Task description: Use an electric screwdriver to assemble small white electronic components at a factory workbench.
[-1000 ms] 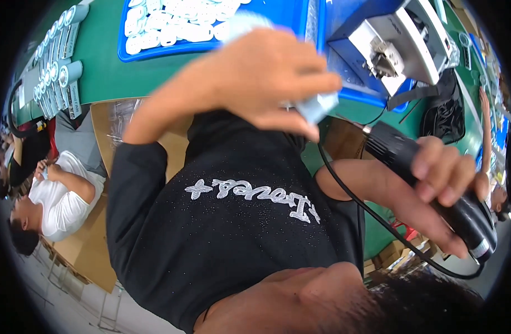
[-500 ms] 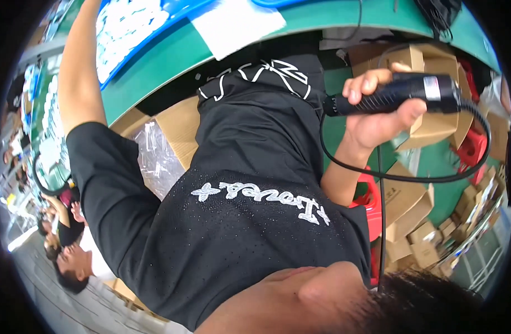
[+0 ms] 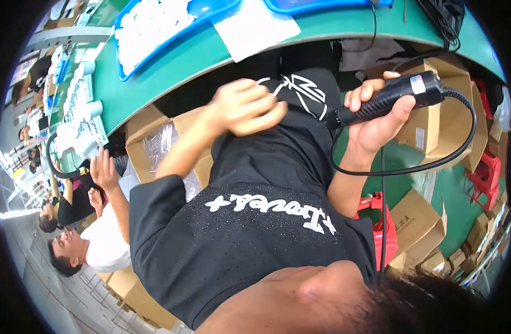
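Observation:
My right hand point(image 3: 378, 119) grips a black corded electric screwdriver point(image 3: 403, 88) with a ribbed barrel, its nose pointing left and slightly down near my clothing. A black cable point(image 3: 422, 167) loops from its back end beneath my hand. My left hand point(image 3: 247, 108) is in front of my body, below the bench edge, blurred by motion with its fingers curled. Anything inside those fingers is hidden. Beyond it on the green bench point(image 3: 172, 78) stands a blue tray point(image 3: 134, 71) heaped with small white parts point(image 3: 155, 28). White paper point(image 3: 255, 30) lies beside that tray.
Another blue tray point(image 3: 322, 5) sits farther right. Cardboard boxes point(image 3: 417, 228) and red stools point(image 3: 484, 178) stand on the floor at right. An open carton with a clear plastic bag point(image 3: 161, 147) is below the bench. At left, a co-worker in white point(image 3: 108, 245) sits near white items point(image 3: 80, 119).
My left arm has drawn back from the blue tray, bringing the hand before my body. My right hand still holds the screwdriver, now tilted more nose-down. The co-worker's raised hand has come into view.

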Tool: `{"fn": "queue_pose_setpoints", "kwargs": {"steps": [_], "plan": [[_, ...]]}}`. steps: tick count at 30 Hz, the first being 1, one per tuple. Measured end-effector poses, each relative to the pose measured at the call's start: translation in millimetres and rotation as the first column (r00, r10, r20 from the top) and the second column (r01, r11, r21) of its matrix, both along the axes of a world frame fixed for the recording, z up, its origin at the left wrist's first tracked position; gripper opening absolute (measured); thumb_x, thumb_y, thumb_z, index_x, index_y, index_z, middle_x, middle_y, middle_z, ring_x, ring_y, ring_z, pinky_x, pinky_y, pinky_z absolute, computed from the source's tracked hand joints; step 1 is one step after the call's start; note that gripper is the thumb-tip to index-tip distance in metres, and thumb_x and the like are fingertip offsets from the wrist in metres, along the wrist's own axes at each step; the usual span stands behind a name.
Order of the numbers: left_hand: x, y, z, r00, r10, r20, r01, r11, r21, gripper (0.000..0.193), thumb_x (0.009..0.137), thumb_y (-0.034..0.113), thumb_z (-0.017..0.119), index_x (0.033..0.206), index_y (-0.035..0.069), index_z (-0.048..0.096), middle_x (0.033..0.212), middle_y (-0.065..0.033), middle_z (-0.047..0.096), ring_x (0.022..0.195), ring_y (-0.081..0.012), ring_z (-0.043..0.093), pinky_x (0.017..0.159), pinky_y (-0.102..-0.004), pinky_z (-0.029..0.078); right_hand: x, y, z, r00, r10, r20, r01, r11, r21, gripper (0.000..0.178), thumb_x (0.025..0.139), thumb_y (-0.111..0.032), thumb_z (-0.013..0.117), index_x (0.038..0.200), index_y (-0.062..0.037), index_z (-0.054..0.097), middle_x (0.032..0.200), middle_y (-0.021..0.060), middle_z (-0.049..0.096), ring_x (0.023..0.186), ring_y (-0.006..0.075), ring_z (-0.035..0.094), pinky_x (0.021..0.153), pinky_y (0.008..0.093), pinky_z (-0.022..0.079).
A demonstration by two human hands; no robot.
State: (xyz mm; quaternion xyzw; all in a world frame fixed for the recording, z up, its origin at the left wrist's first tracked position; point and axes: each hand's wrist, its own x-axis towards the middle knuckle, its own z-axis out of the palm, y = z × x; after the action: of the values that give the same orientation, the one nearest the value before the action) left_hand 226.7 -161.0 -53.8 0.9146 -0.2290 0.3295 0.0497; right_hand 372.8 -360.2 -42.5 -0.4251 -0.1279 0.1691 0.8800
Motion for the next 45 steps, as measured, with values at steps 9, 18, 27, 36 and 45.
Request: {"fn": "queue_pose_setpoints", "kwargs": {"steps": [9,18,27,36,45], "plan": [[66.8,22.8,-193.6,0.366,0.394,-0.843,-0.921,0.283,-0.267,0.046,0.098,0.028,0.042,0.139,0.009,0.049,0.145,-0.0162,0.045,0.135,-0.0379,0.037,0.108,-0.0462,0.034,7.1,34.8,12.1,0.982,0.186,0.019,-0.186,0.983,0.012,0.053,0.095,-0.056,0.05,0.118,-0.0091,0.048,0.071,0.0057,0.056,0.049,0.0144,0.051,0.049,0.0284,0.041],[56.2,103.2,-202.3,0.511,0.622,-0.594,-0.84,0.216,-0.497,0.055,0.101,0.033,0.039,0.151,0.012,0.03,0.157,-0.0149,0.027,0.142,-0.036,0.028,0.116,-0.0464,0.025,12.5,48.2,15.8,0.966,0.247,-0.08,-0.254,0.963,-0.086,0.051,0.095,-0.055,0.051,0.119,-0.0102,0.048,0.069,0.0052,0.055,0.047,0.0141,0.048,0.047,0.0267,0.04],[44.2,68.4,-179.2,0.672,0.444,-0.592,-0.739,0.35,-0.576,0.056,0.101,0.03,0.043,0.152,0.013,0.026,0.157,-0.0136,0.028,0.141,-0.0331,0.031,0.116,-0.0459,0.027,8.0,55.7,13.1,0.967,0.22,-0.127,-0.236,0.964,-0.125,0.053,0.094,-0.054,0.053,0.12,-0.0082,0.046,0.069,0.0063,0.055,0.048,0.0147,0.049,0.047,0.0272,0.041],[10.1,45.7,-218.2,0.688,0.527,-0.499,-0.708,0.636,-0.305,0.061,0.091,0.033,0.058,0.148,0.021,0.039,0.151,-0.0136,0.038,0.135,-0.0411,0.04,0.113,-0.0548,0.028,25.6,39.1,-3.3,0.999,0.018,-0.031,-0.024,0.984,-0.175,0.062,0.091,-0.058,0.055,0.119,-0.0034,0.046,0.069,0.0087,0.056,0.048,0.0161,0.051,0.047,0.0288,0.043],[-28.5,80.8,-257.5,0.606,0.595,-0.529,-0.704,0.71,-0.007,0.055,0.094,0.039,0.054,0.143,0.016,0.047,0.148,-0.0142,0.042,0.132,-0.041,0.044,0.111,-0.0497,0.032,33.7,25.9,-38.1,0.999,-0.022,0.031,0.029,0.976,-0.216,0.071,0.087,-0.062,0.059,0.122,-0.0025,0.045,0.071,0.0111,0.059,0.049,0.0168,0.052,0.048,0.0282,0.044]]}}
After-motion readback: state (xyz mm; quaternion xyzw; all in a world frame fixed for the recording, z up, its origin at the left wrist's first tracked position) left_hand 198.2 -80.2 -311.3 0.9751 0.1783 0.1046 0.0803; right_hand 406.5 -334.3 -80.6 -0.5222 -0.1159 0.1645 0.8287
